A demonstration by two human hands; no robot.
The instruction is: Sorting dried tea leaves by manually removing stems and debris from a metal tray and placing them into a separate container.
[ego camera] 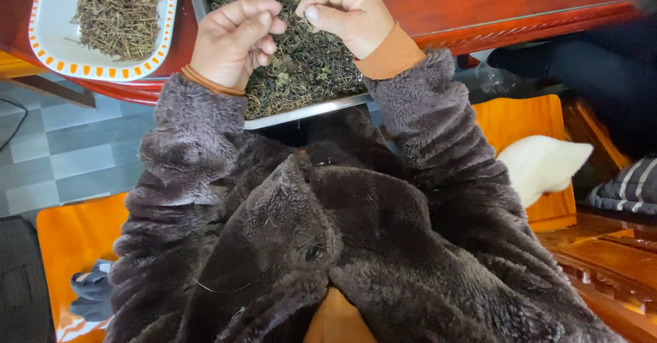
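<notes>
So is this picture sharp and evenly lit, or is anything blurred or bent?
In the head view, soft even light, no hard shadows; both hands, left hand and right hand, look sharp, as do the dried herbs in the metal tray. The wide lens bows the edges; faint glare streaks the red table.

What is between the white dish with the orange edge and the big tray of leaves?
In the head view, only a strip of red-brown table lies between the white dish and the metal tray.

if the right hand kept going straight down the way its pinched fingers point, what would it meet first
Most likely the loose dried leaves in the metal tray, which lie right under the right hand. How high the hand hangs above them is hard to tell.
</notes>
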